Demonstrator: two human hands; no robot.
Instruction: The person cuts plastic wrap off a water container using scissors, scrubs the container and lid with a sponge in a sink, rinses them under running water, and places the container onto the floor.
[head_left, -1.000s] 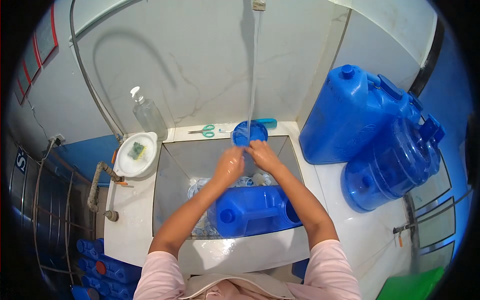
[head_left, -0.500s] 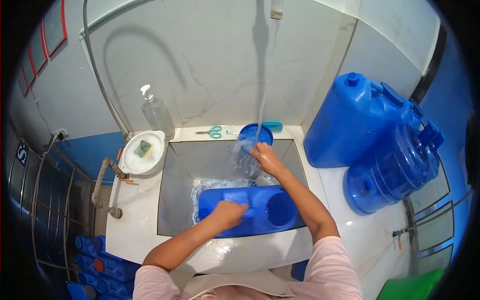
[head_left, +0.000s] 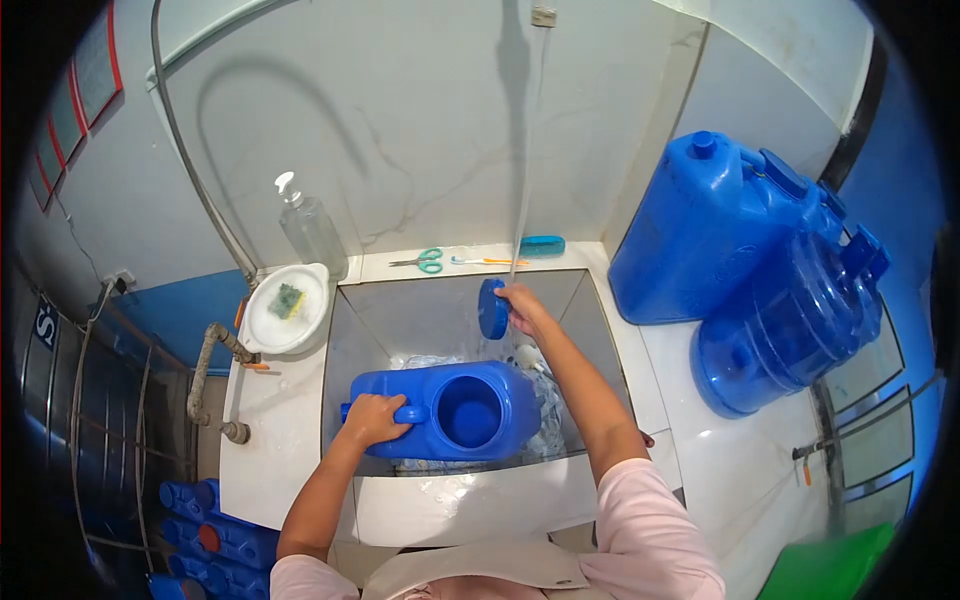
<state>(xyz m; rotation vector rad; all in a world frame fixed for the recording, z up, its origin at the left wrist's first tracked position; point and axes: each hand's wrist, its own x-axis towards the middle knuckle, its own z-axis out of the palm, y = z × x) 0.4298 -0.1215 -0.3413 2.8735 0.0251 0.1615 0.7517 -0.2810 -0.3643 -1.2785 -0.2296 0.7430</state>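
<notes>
My left hand [head_left: 374, 420] is wrapped round the handle of a blue jug [head_left: 440, 390], which lies on its side over the sink [head_left: 360, 315] with its wide round mouth uncovered. In my right hand [head_left: 524, 309] is a round blue cap [head_left: 493, 309], held on edge near the thin stream of water [head_left: 527, 150] from the spout. Below the jug, crumpled clear and white items [head_left: 545, 420], too unclear to name, lie in the sink.
Scissors [head_left: 430, 261], a toothbrush [head_left: 487, 261] and a teal brush [head_left: 542, 246] lie along the back ledge. At left are a white bowl [head_left: 268, 325] with a sponge and a pump bottle [head_left: 313, 235]. Large blue containers [head_left: 675, 235] stand at right.
My left hand has gripped the jug's handle, and the jug has shifted left with its mouth turned upward. The cap has come down and tilted onto its edge in my right hand.
</notes>
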